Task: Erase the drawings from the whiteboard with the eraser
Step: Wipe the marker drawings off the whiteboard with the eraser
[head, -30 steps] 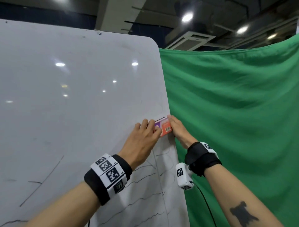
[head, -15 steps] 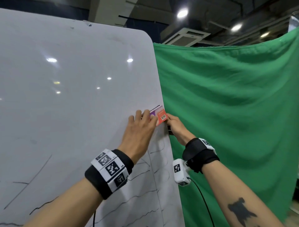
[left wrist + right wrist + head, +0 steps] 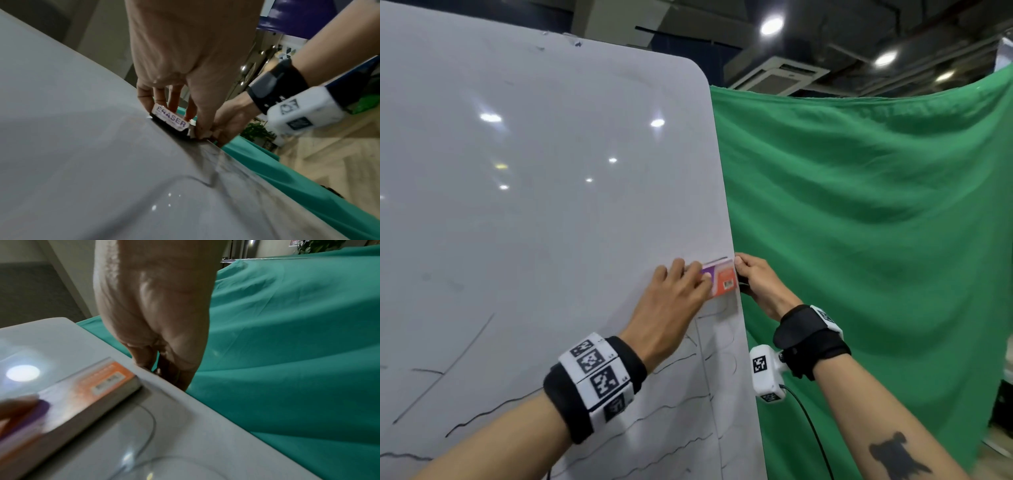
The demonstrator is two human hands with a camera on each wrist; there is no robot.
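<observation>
Left wrist alone shows eraser [image 3: 171, 121] lettering.

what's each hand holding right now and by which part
The left hand grips the eraser by its long sides, pressing it to the whiteboard. The right hand grips the whiteboard's right edge.

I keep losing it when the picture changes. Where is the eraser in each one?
Head: the eraser sits mid-picture at the whiteboard's right edge, between both hands.
Left wrist: centre, ERASER label under the fingers.
Right wrist: lower left, orange top.
Shared landmark: the green cloth beside the whiteboard's edge.
</observation>
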